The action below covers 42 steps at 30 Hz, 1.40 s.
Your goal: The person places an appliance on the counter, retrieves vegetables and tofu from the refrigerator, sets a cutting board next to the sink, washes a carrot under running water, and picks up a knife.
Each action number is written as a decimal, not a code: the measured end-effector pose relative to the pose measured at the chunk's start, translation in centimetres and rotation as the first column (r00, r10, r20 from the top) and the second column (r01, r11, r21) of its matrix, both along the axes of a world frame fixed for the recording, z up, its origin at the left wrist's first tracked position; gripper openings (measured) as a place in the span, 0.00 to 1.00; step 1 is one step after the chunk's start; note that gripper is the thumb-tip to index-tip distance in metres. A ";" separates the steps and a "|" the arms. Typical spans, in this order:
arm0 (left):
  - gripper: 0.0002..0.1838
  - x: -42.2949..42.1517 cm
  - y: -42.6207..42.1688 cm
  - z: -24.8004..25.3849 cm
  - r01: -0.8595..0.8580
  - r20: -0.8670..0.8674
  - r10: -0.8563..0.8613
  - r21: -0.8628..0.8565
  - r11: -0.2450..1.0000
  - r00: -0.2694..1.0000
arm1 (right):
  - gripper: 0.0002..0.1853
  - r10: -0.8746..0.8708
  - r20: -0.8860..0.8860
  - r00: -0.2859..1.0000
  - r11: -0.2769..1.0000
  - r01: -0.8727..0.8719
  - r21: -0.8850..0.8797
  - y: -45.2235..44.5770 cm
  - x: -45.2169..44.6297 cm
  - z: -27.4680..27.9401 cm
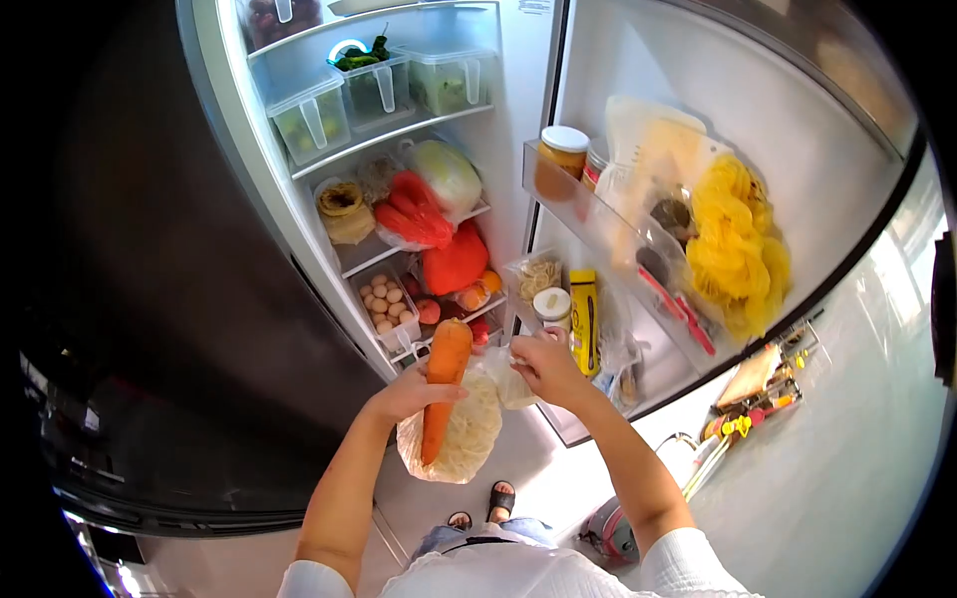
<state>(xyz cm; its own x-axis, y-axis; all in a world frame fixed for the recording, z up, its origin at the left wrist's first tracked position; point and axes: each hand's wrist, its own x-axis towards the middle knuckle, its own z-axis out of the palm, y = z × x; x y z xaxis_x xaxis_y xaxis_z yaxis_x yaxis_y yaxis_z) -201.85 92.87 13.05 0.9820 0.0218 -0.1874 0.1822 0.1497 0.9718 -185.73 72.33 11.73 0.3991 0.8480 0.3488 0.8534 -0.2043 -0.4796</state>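
Note:
My left hand (409, 392) is closed around a large orange carrot (447, 359), held nearly upright in front of the open fridge. Behind and below the carrot hangs a crinkled, see-through plastic bag (474, 434) with something pale in it; what that is I cannot make out. The fingers of my right hand (546, 364) are pinched on a gathered end of this bag, to the right of the carrot. Whether my left hand also grips the bag is hidden behind the carrot.
Fridge shelves hold an egg box (387, 304), red bags (454, 261), a wrapped cabbage (444, 174) and clear bins (309, 120). The open door (638, 60) at right carries jars (563, 154), a yellow box (584, 319) and a yellow bag (738, 239). A dark panel (199, 299) stands left.

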 end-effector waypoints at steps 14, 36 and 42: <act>0.26 -4.5 -5.2 -2.9 0.445 -0.056 -0.447 -0.037 0.895 0.893 | 0.09 -0.247 -0.080 0.966 0.968 0.243 -0.064 -7.5 -10.2 -4.3; 0.25 -1.0 -14.3 -3.4 0.012 -0.177 0.017 0.161 0.987 0.984 | 0.12 -0.247 -0.202 0.948 0.947 0.192 -0.256 -17.3 -6.6 -10.9; 0.24 -2.5 -13.2 -3.9 -0.142 -0.200 0.179 0.187 0.972 0.963 | 0.18 -0.141 -0.436 0.889 0.984 0.175 0.040 -15.4 -4.5 -13.8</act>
